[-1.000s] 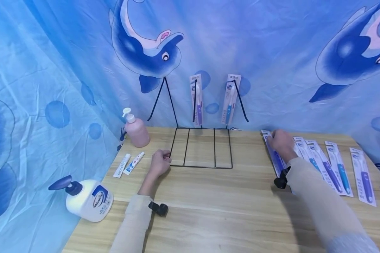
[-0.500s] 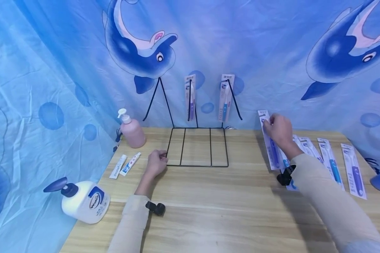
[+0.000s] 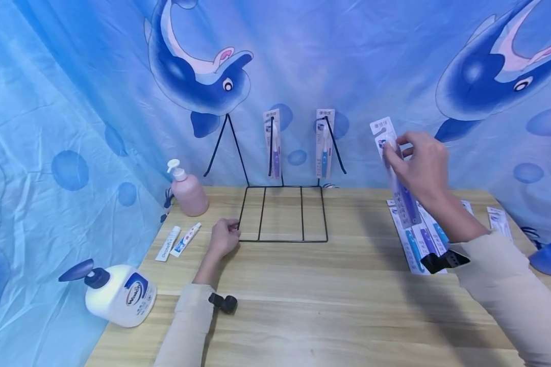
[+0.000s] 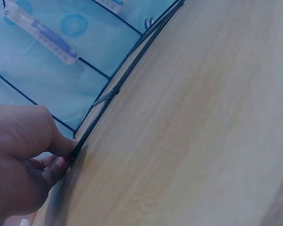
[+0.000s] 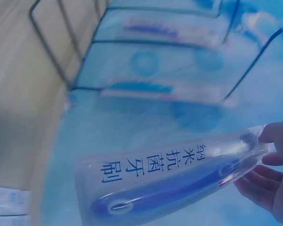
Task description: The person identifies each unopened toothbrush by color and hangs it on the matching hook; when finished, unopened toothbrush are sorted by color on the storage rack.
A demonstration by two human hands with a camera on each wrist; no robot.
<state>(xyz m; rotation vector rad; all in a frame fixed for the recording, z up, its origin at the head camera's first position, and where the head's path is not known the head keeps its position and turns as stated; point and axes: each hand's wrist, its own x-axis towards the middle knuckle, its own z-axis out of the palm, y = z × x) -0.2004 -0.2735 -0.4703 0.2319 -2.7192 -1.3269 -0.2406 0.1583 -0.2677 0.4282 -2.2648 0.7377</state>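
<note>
Fingers [image 3: 392, 153] of the right hand [image 3: 420, 165] pinch the upper part of a packaged toothbrush [image 3: 397, 178], held in the air to the right of the wire rack [image 3: 282, 211] and above the row of packs [image 3: 418, 242] lying on the bench [image 3: 330, 306]. The left hand [image 3: 222, 238] curls thumb and fingers onto the near-left corner of the rack's base frame. Two packs [image 3: 272, 145] already hang from the rack's far hooks. As a judgement, the step goes best if the left hand braces the frame while the card's top hole is brought squarely to a free hook, the pack kept upright. The held pack is a long, narrow clear blister on a white card with printed characters, enclosing a purple-handled brush; it hangs tilted, bottom end toward the bench.
</note>
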